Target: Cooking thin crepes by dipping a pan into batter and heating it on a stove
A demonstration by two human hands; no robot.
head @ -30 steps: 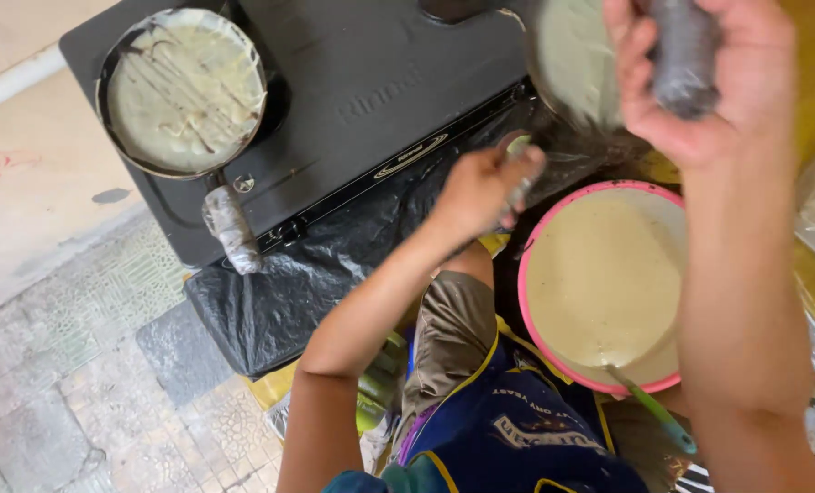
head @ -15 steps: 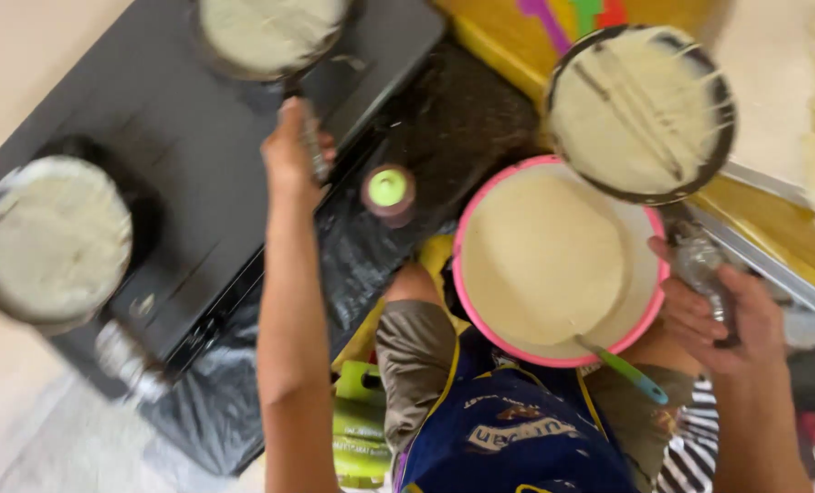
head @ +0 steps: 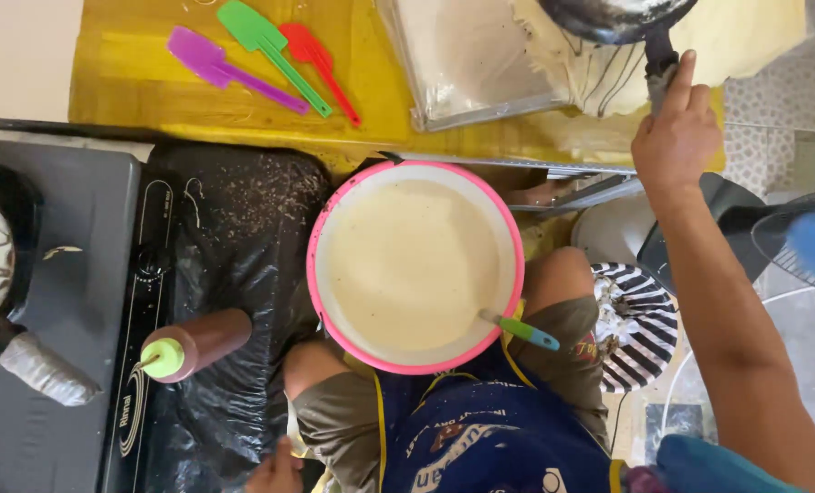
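Yellow table (head: 133,82) | right hand (head: 677,137) grips pan handle (head: 660,64) | left hand (head: 275,473) cropped, fingers unclear

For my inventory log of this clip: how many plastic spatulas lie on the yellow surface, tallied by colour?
Purple plastic spatula: 1
Green plastic spatula: 1
Red plastic spatula: 1
Total: 3, all on the yellow surface, above the pink-rimmed batter bowl.

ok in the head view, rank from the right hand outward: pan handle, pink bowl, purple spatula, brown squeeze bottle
From the right hand:
1. pan handle, in its grip, top right
2. pink bowl, centre, on the lap
3. purple spatula, top left, yellow surface
4. brown squeeze bottle, lower left
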